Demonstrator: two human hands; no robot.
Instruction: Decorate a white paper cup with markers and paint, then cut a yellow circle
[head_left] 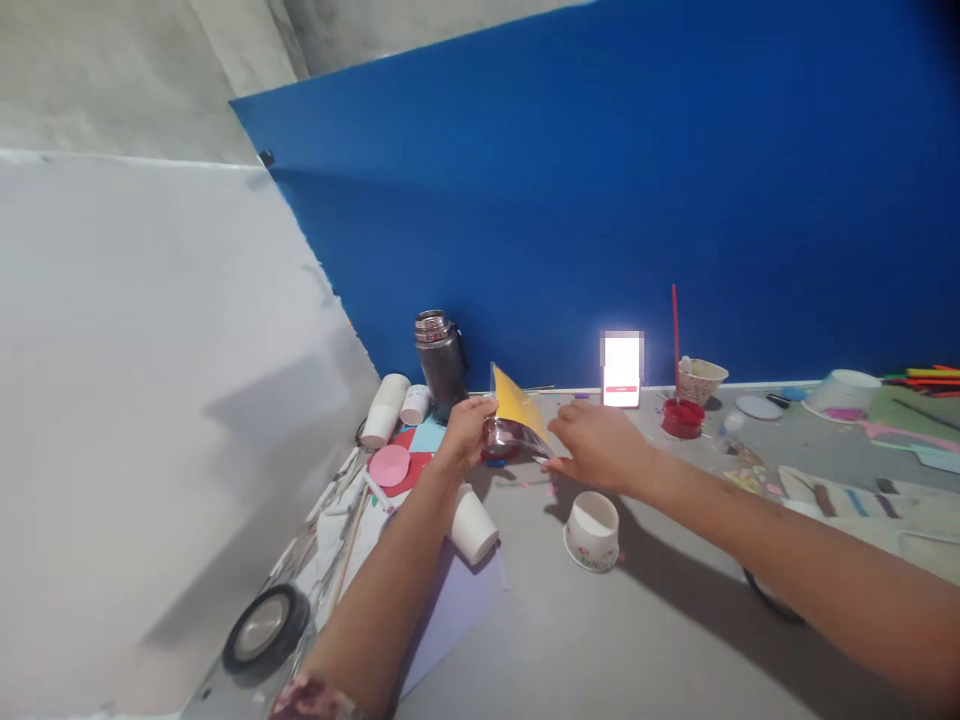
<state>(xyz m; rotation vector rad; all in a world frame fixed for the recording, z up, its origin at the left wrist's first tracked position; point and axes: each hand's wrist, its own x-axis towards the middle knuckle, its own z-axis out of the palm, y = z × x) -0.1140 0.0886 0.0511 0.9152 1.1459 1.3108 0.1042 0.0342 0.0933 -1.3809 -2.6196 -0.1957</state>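
Observation:
Held up over the table is a clear plastic packet with a yellow sheet (517, 404) and a dark lower part. My left hand (471, 425) has its fingers closed on the packet's left edge. At the opposite edge, my right hand (581, 442) pinches the packet's lower right corner between thumb and fingers. Below the right hand, a paper cup (592, 530) sits upside down on the grey table. A white paper cup (474, 525) lies on its side beside my left forearm, on a lilac sheet (457, 610).
A dark steel flask (441, 365) stands behind the left hand, near more paper cups (385, 410). A lit phone (622, 370) leans on the blue board (525, 220). A red pot (682, 418), a bowl (701, 380) and black tape (266, 630) lie around.

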